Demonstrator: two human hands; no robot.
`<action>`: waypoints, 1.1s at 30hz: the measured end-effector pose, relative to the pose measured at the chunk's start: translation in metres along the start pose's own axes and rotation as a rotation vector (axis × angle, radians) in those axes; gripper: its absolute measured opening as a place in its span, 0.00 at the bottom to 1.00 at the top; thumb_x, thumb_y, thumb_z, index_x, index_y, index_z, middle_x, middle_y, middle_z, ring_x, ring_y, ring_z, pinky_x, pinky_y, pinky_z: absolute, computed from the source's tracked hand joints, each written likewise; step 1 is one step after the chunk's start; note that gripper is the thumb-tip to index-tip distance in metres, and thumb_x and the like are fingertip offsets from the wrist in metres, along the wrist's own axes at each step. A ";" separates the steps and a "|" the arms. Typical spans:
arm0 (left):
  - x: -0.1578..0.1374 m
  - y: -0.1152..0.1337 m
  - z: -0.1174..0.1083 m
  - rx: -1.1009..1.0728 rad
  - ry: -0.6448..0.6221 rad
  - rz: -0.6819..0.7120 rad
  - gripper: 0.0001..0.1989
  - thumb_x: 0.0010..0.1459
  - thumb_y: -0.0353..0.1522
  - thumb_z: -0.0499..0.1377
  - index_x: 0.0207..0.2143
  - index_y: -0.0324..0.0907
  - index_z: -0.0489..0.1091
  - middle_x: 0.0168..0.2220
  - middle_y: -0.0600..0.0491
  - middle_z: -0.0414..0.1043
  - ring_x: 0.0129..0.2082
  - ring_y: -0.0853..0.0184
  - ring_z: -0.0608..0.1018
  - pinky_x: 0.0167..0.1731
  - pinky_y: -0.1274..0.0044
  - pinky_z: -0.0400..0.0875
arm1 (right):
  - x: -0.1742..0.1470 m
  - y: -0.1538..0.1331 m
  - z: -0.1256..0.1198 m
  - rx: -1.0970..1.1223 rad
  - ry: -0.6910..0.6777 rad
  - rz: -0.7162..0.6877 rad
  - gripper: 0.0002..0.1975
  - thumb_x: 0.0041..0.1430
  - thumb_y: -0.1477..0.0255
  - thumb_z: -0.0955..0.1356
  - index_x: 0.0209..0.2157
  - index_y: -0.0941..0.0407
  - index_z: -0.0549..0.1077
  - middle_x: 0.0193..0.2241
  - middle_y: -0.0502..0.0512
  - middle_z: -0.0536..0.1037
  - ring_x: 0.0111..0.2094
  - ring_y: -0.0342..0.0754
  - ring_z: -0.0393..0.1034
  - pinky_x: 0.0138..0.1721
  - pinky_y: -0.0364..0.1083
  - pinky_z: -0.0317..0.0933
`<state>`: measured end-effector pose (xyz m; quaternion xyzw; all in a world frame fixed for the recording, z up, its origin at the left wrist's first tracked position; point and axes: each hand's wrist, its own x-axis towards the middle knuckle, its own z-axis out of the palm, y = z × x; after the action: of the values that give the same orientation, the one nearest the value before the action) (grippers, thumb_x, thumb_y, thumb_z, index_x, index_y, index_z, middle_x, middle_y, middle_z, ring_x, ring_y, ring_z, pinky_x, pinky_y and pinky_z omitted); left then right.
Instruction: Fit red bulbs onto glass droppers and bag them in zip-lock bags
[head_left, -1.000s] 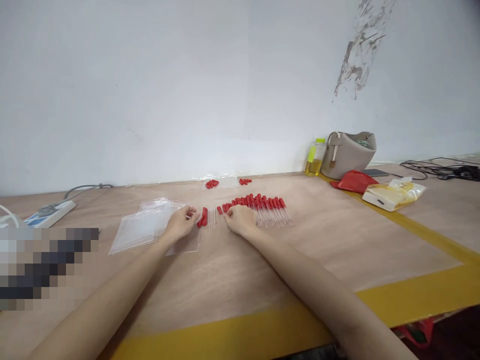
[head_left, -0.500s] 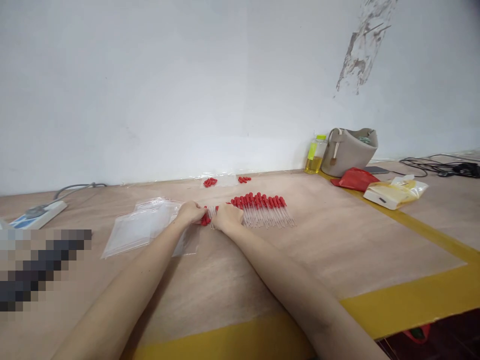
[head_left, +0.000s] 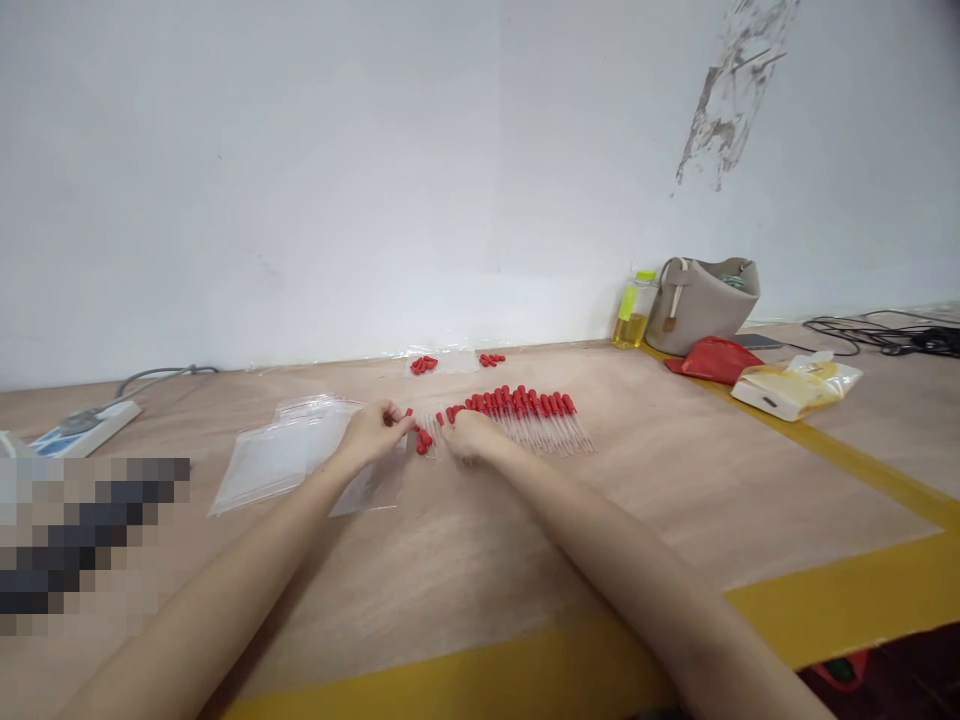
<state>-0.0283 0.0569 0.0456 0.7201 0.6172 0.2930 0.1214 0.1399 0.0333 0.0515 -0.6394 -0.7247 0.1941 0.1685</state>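
Observation:
My left hand (head_left: pixel 371 432) is closed in a pinch, with a small red rubber bulb (head_left: pixel 409 412) at its fingertips. A few loose red bulbs (head_left: pixel 424 440) lie just under it, beside some bare thin clear tubes (head_left: pixel 431 422). To the right, my right hand (head_left: pixel 471 436) is closed, and a dropper's red bulb (head_left: pixel 441 419) shows at its fingertips; the fingers hide the rest of it. Beyond that hand runs a row of droppers (head_left: pixel 536 415), clear thin tubes with red bulbs on their upper ends.
Clear zip bags (head_left: pixel 277 455) lie left of my hands. Toward the wall are small piles of red bulbs (head_left: pixel 424 366). A power strip (head_left: pixel 86 425) sits far left; a bottle (head_left: pixel 634 312), a grey bag (head_left: pixel 697 310), a red pouch (head_left: pixel 712 360) and a tissue pack (head_left: pixel 795 387) are right.
My hands have moved apart: the left has lifted slightly with a red bulb, the right has shifted right. More loose bulbs and bare tubes show between them.

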 end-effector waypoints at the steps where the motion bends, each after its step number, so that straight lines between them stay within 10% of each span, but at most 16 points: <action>1: -0.008 0.000 -0.001 -0.027 0.030 0.075 0.12 0.47 0.40 0.56 0.23 0.40 0.64 0.23 0.55 0.70 0.25 0.69 0.71 0.25 0.80 0.62 | -0.005 0.008 -0.005 0.027 0.005 -0.021 0.15 0.54 0.66 0.60 0.28 0.63 0.71 0.33 0.69 0.74 0.35 0.55 0.69 0.31 0.48 0.59; 11: -0.082 0.024 0.018 -0.230 -0.194 0.363 0.12 0.55 0.39 0.52 0.35 0.41 0.68 0.32 0.52 0.68 0.30 0.68 0.71 0.27 0.78 0.65 | -0.068 0.095 -0.007 0.335 0.160 -0.481 0.13 0.58 0.73 0.58 0.44 0.56 0.65 0.29 0.53 0.73 0.30 0.43 0.66 0.33 0.43 0.59; 16: -0.087 0.022 0.034 -0.285 -0.150 0.389 0.12 0.56 0.38 0.51 0.32 0.40 0.70 0.32 0.51 0.67 0.31 0.68 0.70 0.31 0.77 0.65 | -0.087 0.089 0.002 0.202 0.308 -0.518 0.10 0.58 0.72 0.58 0.35 0.56 0.69 0.31 0.52 0.74 0.32 0.44 0.66 0.37 0.45 0.53; 33: -0.093 0.024 0.034 -0.333 -0.174 0.351 0.12 0.56 0.37 0.51 0.35 0.40 0.69 0.28 0.54 0.71 0.28 0.69 0.71 0.28 0.80 0.65 | -0.095 0.079 0.001 0.143 0.209 -0.494 0.11 0.59 0.71 0.58 0.32 0.56 0.70 0.28 0.50 0.75 0.28 0.41 0.64 0.38 0.45 0.47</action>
<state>0.0045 -0.0311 0.0056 0.8088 0.4130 0.3441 0.2384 0.2191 -0.0522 0.0122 -0.4463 -0.8217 0.1309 0.3294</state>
